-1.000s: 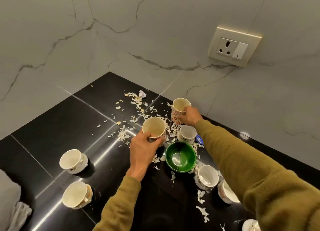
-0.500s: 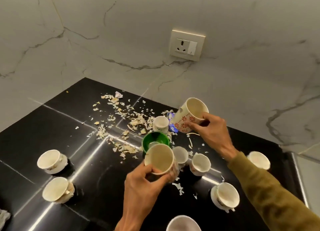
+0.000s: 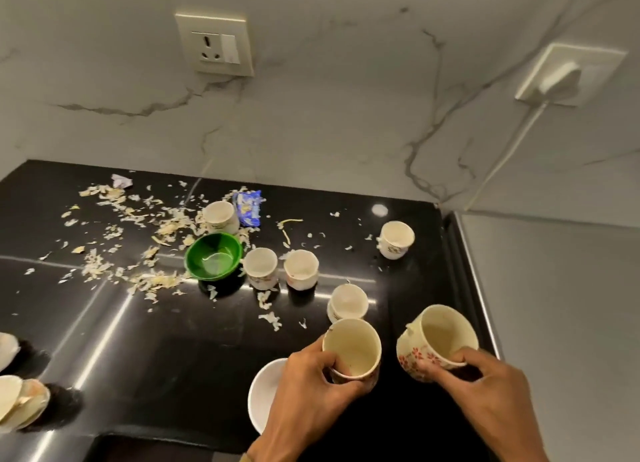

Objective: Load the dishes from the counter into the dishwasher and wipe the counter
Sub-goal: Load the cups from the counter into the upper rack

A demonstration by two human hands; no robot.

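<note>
Head view: left hand (image 3: pixel 311 385) grips plain cup (image 3: pixel 351 349), right hand (image 3: pixel 485 389) pinches floral cup (image 3: pixel 438 340) at its rim, both lifted nr counter (image 3: pixel 104 323) front-right corner. Ceramic: stiff, light, breakable, prob slick; hold round body or handle. Vs 0.5 s ago, both cups pulled back toward the person; green bowl (image 3: pixel 213 261) unmoved.

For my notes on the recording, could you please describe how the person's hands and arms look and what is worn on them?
Both hands are bare: the left hand and the right hand show no gloves, rings or watch in this view. Only a small strip of olive-green sleeve shows at the left wrist, at the picture's bottom edge. The right wrist runs out of the picture with no sleeve visible.
</note>
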